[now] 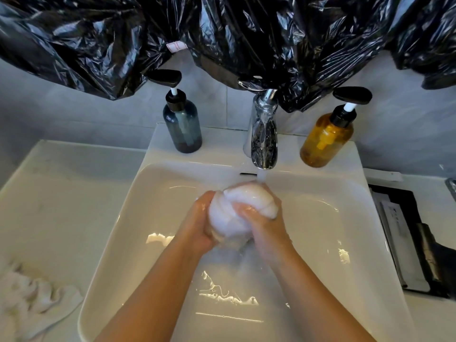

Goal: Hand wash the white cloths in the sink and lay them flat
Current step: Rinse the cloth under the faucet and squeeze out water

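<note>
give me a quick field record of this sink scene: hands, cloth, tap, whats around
left hand: grips the balled cloth from the left
right hand: grips the same cloth from the right
cloth: white, wet, bunched, held over the sink
tap: running, stream lands on the cloth
sink: white, water pooled in basin
other cloth: crumpled on the counter left of sink, not flat
bottles: dark blue pump bottle left of tap, amber pump bottle right
above: black plastic sheeting
</note>
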The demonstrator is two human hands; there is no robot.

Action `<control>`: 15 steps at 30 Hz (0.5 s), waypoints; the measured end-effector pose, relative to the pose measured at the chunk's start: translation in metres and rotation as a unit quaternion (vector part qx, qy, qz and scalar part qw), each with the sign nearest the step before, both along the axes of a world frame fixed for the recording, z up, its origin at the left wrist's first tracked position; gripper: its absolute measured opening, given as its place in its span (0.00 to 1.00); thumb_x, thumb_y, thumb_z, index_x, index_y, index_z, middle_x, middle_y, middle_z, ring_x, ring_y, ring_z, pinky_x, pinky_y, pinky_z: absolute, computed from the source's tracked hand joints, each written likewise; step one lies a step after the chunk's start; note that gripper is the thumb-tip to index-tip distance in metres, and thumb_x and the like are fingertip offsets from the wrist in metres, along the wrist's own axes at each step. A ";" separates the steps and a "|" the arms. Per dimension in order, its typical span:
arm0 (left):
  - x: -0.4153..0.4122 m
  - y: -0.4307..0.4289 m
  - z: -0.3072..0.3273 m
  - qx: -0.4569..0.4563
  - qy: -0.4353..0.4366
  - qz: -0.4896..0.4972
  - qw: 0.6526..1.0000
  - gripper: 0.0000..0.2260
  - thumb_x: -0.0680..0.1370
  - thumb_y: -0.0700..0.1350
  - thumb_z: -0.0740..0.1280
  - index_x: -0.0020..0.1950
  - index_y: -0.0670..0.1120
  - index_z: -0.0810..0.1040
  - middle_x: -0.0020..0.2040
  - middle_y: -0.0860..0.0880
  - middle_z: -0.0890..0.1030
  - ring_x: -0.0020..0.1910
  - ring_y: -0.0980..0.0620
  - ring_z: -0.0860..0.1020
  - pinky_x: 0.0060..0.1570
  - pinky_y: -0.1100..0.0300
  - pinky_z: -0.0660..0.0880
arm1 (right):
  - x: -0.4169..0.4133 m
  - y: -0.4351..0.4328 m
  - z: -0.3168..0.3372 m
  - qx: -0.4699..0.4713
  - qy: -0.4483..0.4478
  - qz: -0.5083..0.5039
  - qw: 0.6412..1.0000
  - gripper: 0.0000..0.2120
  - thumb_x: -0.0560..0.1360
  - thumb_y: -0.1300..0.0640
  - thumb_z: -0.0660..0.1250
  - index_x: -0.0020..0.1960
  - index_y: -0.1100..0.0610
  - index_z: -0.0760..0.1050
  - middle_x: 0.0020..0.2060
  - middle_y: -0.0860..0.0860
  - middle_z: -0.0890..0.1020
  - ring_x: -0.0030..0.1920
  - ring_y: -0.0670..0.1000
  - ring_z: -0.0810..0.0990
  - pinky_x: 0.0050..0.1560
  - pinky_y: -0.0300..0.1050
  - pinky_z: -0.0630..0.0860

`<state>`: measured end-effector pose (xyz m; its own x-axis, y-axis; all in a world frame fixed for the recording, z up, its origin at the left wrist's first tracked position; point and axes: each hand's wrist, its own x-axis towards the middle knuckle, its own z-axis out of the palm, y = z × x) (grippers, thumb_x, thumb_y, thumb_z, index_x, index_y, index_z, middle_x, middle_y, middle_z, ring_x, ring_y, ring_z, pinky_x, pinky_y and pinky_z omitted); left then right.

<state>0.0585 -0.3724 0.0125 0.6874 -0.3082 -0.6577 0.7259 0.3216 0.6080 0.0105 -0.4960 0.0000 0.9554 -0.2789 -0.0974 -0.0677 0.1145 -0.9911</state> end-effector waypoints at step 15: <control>-0.030 0.036 0.015 0.304 -0.629 0.068 0.712 0.14 0.70 0.54 0.73 0.54 0.59 0.76 0.50 0.55 0.77 0.49 0.54 0.78 0.48 0.63 0.75 | 0.008 0.018 0.008 0.466 0.105 0.010 0.878 0.40 0.69 0.44 0.77 0.73 0.63 0.68 0.72 0.66 0.70 0.71 0.65 0.72 0.66 0.58 0.75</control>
<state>0.0287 -0.3363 0.0277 0.8462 -0.1032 0.5227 -0.5300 -0.2637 0.8059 0.0186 -0.4783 0.0083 0.8927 0.0319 -0.4495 -0.2489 0.8665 -0.4328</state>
